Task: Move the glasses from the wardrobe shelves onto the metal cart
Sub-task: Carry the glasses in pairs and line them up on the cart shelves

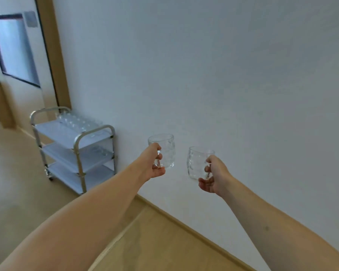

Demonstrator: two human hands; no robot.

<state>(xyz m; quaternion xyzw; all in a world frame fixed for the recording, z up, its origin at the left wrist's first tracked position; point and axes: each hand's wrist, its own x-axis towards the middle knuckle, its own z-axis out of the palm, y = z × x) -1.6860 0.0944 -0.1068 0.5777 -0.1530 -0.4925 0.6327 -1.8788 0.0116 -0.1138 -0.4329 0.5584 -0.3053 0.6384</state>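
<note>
White wall (223,75) fills most of the view, 12 to 3 o'clock; wood floor (155,241) runs w/ a baseboard along the bottom. Doorway w/ wood frame (53,55) at 10 o'clock, dark-framed window (14,49) beyond it.

Metal cart (74,149) stands at 9 o'clock against the wall, three tiers, on castors. Top tier already carries a cluster of clear glasses (78,121); middle tier seems to hold a few too, but blurred, can't count. Wardrobe not in view.

Both arms stretched fwd, approx centre frame. Left hand (152,163) has fingers curled thru the handle of a clear dimpled mug-type glass (163,149), thumb on top; glass upright. Right hand (213,176) does the same w/ a second glass (197,163), just beside the first, not touching. Cart well apart from both, toward 9.

Handling, my read: glass is rigid, brittle, fairly light when empty, smooth so prob. slippery on the body. Handle is the safest hold, as now. Keep the two apart in transit; a clink could chip them. Set down gently, base first, in a free spot on the cart's tiers.
</note>
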